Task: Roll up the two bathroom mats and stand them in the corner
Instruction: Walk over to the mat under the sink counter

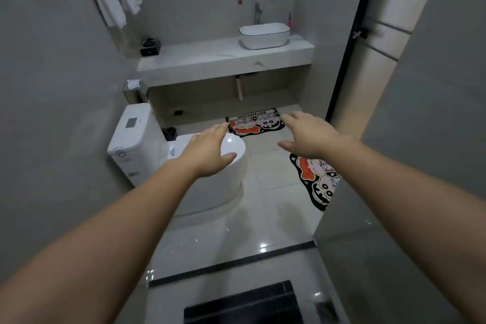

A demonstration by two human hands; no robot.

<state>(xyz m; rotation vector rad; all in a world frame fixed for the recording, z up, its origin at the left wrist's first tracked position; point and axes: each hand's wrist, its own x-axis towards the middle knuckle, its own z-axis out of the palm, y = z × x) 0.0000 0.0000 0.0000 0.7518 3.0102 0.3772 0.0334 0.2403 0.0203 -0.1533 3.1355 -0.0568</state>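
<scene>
Only one readable text: "BATHROOM" in dark capitals on a pale banner strip along the far edge of the far mat [255,121], which lies on the floor [263,218] below the tabletop [226,56]. It reads upside down from this view. The near mat [318,181] by the right wall carries the same cartoon print, but its banner is cut off by the wall, no lettering legible. Toilet [136,134] tank has a dark panel and small marks, too blurred to read.
</scene>
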